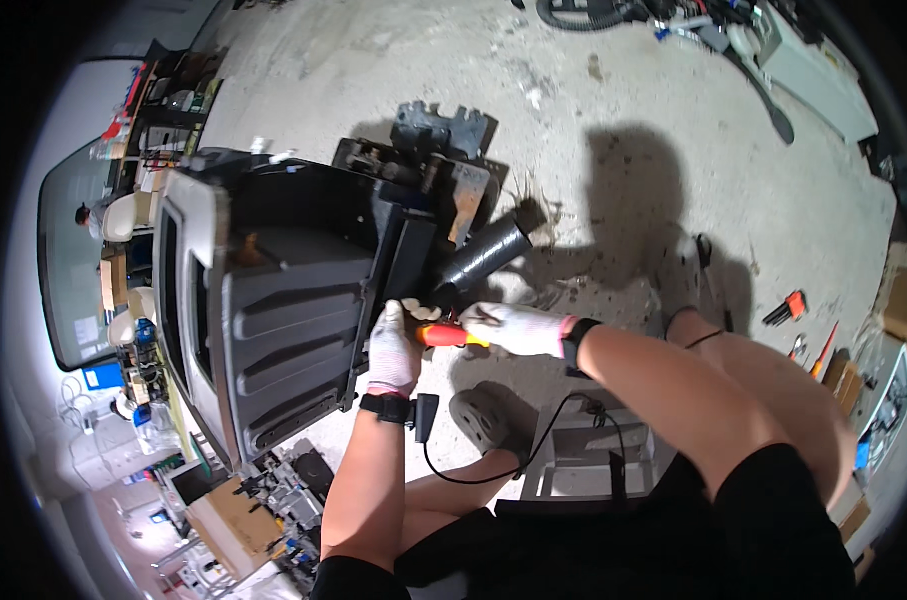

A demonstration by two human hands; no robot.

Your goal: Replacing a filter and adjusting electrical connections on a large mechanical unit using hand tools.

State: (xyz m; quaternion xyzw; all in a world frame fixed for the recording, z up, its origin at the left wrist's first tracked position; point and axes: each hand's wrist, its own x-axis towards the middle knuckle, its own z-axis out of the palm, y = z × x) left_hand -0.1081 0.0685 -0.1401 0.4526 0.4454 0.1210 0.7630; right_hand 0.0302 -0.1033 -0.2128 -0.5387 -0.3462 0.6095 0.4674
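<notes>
My right hand (pixel 516 329), in a white glove, is closed around the rear end of a screwdriver with a red-and-yellow handle (pixel 439 335). The screwdriver's shaft and tip are not visible. Just left of the handle is my left hand (pixel 395 352), also gloved, with its fingers curled at the black edge of a truck-bed-shaped body (pixel 298 315). What those fingers grip, if anything, is hidden. Beyond my hands a glossy black cylinder (pixel 483 256) slants out from the body, near a rusty metal bracket (pixel 464 202).
A grey step stool (pixel 593 462) stands between my legs, with a black cable crossing it. On the floor to the right lie a red-handled hex key set (pixel 785 308) and an orange screwdriver (pixel 826 350). Cluttered shelves (pixel 168 110) line the left; a vacuum hose (pixel 583 15) lies far ahead.
</notes>
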